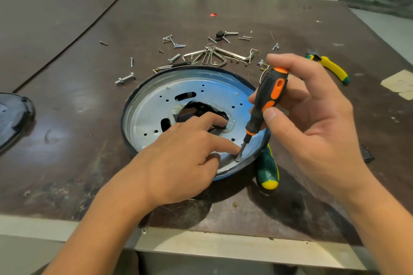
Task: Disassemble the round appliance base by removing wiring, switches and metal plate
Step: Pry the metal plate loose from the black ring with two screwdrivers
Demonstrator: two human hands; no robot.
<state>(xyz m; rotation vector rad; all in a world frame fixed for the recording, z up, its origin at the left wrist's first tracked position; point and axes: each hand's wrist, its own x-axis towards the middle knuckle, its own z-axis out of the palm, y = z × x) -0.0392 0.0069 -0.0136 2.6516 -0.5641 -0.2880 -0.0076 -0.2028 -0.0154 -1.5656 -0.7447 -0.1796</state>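
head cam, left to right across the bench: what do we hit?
Black curved part at the left edge → bolt with nut → round appliance base → yellow-handled pliers → beige tape patch. Left out: the orange-black screwdriver in the right hand, which overlaps the base.

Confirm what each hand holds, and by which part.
Right hand grips the black-and-orange screwdriver by its handle, blade tip at the near edge of the round silver metal plate. Left hand holds nothing; its fingers press on that plate.
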